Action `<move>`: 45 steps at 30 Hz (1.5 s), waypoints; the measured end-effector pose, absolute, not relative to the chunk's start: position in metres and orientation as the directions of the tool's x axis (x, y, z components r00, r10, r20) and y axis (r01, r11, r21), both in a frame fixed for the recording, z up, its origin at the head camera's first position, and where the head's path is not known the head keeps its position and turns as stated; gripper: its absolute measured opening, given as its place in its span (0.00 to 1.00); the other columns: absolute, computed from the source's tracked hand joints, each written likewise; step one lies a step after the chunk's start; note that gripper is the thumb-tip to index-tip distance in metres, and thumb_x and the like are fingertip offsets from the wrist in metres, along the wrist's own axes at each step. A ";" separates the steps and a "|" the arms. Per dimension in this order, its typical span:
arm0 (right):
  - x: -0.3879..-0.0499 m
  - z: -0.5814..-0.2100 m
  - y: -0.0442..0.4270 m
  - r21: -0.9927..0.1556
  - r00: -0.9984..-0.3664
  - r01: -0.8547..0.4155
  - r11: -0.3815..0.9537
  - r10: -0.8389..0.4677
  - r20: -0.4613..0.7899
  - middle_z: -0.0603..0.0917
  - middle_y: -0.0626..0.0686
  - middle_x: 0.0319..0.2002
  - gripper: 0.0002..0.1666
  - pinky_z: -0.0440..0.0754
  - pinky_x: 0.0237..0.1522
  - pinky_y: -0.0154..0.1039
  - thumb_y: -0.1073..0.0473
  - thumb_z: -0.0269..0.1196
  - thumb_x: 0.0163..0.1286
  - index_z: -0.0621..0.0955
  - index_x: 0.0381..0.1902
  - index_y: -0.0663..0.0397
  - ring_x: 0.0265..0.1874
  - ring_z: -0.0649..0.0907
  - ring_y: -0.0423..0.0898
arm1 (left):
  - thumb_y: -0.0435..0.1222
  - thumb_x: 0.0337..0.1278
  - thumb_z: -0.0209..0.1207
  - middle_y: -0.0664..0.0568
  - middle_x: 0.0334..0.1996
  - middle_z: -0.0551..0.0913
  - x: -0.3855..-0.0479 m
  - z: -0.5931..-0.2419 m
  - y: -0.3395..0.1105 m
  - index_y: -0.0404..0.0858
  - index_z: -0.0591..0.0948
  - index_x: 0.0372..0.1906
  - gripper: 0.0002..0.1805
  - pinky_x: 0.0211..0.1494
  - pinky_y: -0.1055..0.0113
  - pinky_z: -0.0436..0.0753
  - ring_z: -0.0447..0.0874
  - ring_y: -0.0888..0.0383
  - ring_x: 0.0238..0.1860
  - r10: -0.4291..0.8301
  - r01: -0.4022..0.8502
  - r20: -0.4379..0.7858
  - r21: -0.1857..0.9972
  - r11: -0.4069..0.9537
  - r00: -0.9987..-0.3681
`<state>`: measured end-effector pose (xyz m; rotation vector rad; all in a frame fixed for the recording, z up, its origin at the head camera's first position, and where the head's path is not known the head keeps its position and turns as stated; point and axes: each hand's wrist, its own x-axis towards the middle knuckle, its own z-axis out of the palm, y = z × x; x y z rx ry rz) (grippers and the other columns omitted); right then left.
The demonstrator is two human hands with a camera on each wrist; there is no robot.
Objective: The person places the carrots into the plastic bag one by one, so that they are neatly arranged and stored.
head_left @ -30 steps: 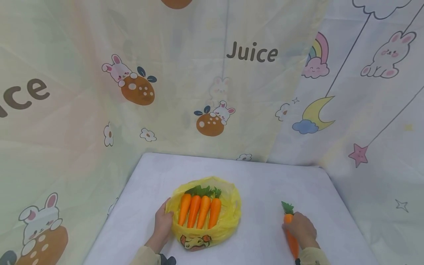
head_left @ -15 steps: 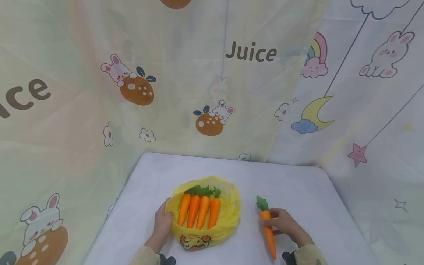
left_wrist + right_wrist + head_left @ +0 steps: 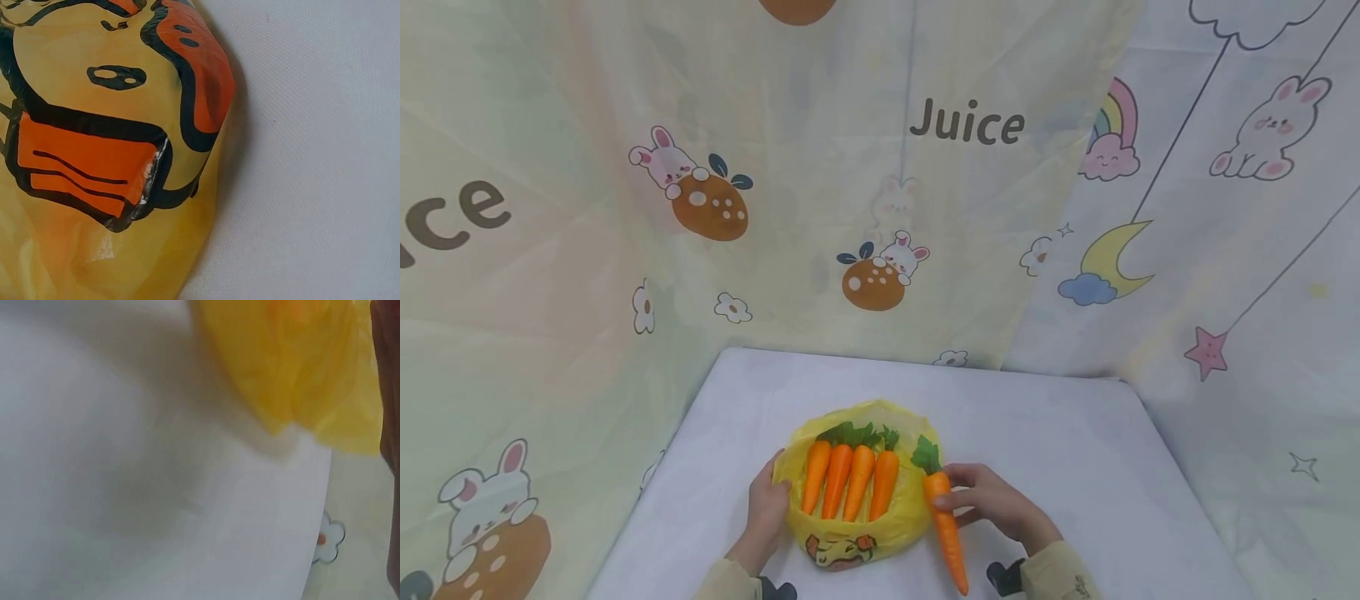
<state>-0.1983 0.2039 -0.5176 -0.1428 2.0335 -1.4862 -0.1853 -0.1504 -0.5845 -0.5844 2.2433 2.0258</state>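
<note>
A yellow plastic bag with a printed cartoon face lies on the table, its mouth spread wide. Several orange carrots with green tops lie side by side in it. On the bag's left side, my left hand holds the rim. My right hand pinches another carrot near its leafy end, at the bag's right edge; its tip points toward me. The printed bag fills much of the left wrist view. In the right wrist view, a strip of my right hand shows beside the bag, and the held carrot is hidden.
The white table reaches back to hanging cloth walls printed with rabbits and flowers. Its far edge lies behind the bag.
My right hand has carried the carrot leftward across the table, from the right side to the bag's right edge. The left hand and the bag have stayed nearly in place.
</note>
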 end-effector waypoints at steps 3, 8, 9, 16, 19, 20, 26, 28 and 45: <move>-0.201 -0.513 0.191 -0.924 -0.793 0.245 0.295 -0.487 -0.366 0.82 0.58 0.58 0.27 0.89 0.44 0.53 0.56 0.68 0.67 0.79 0.60 0.65 0.45 0.84 0.52 | 0.21 0.67 0.40 0.35 0.79 0.51 -0.185 -0.585 -0.151 0.28 0.54 0.78 0.34 0.76 0.40 0.55 0.49 0.35 0.77 -0.235 -0.311 -0.291 0.949 0.055 -0.927; -0.206 -0.507 0.175 -0.947 -0.783 0.268 0.179 -0.533 -0.322 0.81 0.59 0.60 0.32 0.87 0.50 0.54 0.55 0.66 0.69 0.74 0.66 0.67 0.49 0.84 0.53 | 0.21 0.67 0.39 0.37 0.79 0.51 -0.185 -0.589 -0.151 0.29 0.54 0.78 0.34 0.77 0.42 0.56 0.49 0.37 0.78 -0.227 -0.306 -0.287 0.951 0.052 -0.931; -0.207 -0.506 0.172 -0.949 -0.783 0.277 0.150 -0.538 -0.313 0.80 0.60 0.60 0.34 0.86 0.51 0.54 0.55 0.66 0.70 0.72 0.68 0.68 0.50 0.83 0.54 | 0.21 0.67 0.39 0.37 0.79 0.51 -0.185 -0.589 -0.151 0.29 0.54 0.78 0.34 0.77 0.42 0.56 0.49 0.37 0.77 -0.225 -0.302 -0.284 0.952 0.052 -0.932; -0.211 -0.501 0.158 -0.961 -0.831 0.275 -0.018 -0.507 -0.228 0.75 0.69 0.64 0.36 0.83 0.57 0.55 0.53 0.62 0.74 0.67 0.71 0.68 0.54 0.82 0.55 | 0.21 0.66 0.39 0.36 0.79 0.51 -0.185 -0.589 -0.152 0.29 0.53 0.79 0.35 0.76 0.40 0.56 0.49 0.36 0.77 -0.216 -0.299 -0.281 0.952 0.057 -0.935; -0.215 -0.500 0.151 -0.972 -0.887 0.234 -0.020 -0.414 -0.205 0.77 0.67 0.62 0.37 0.84 0.56 0.53 0.50 0.64 0.73 0.68 0.70 0.67 0.54 0.82 0.54 | 0.21 0.66 0.39 0.36 0.79 0.51 -0.185 -0.589 -0.152 0.30 0.54 0.79 0.35 0.76 0.41 0.57 0.49 0.36 0.77 -0.216 -0.301 -0.282 0.952 0.063 -0.935; -0.216 -0.500 0.148 -0.976 -0.904 0.220 -0.008 -0.377 -0.201 0.77 0.65 0.61 0.38 0.84 0.55 0.52 0.48 0.64 0.72 0.69 0.70 0.67 0.53 0.82 0.54 | 0.21 0.66 0.39 0.36 0.79 0.51 -0.185 -0.589 -0.153 0.30 0.54 0.79 0.35 0.76 0.41 0.57 0.49 0.36 0.77 -0.216 -0.301 -0.281 0.951 0.064 -0.935; -0.220 -0.506 0.130 -0.980 -0.970 0.170 0.107 -0.155 -0.185 0.81 0.61 0.56 0.37 0.89 0.46 0.50 0.47 0.71 0.66 0.74 0.63 0.65 0.48 0.85 0.53 | 0.21 0.66 0.40 0.35 0.78 0.52 -0.185 -0.589 -0.153 0.30 0.55 0.79 0.35 0.75 0.40 0.58 0.50 0.35 0.77 -0.219 -0.305 -0.284 0.950 0.068 -0.933; -0.222 -0.511 0.126 -0.973 -0.977 0.166 0.162 -0.106 -0.184 0.81 0.61 0.55 0.38 0.89 0.43 0.48 0.45 0.73 0.63 0.76 0.61 0.64 0.45 0.85 0.52 | 0.21 0.66 0.40 0.35 0.78 0.52 -0.185 -0.589 -0.153 0.30 0.55 0.79 0.35 0.75 0.39 0.58 0.50 0.35 0.77 -0.219 -0.305 -0.283 0.950 0.072 -0.934; -0.223 -0.546 0.120 -0.724 -0.999 0.040 0.688 0.015 -0.040 0.84 0.54 0.44 0.34 0.85 0.33 0.39 0.46 0.76 0.58 0.79 0.53 0.62 0.35 0.82 0.46 | 0.21 0.65 0.40 0.35 0.78 0.53 -0.185 -0.590 -0.152 0.30 0.55 0.78 0.35 0.75 0.40 0.59 0.51 0.35 0.77 -0.225 -0.304 -0.283 0.951 0.062 -0.932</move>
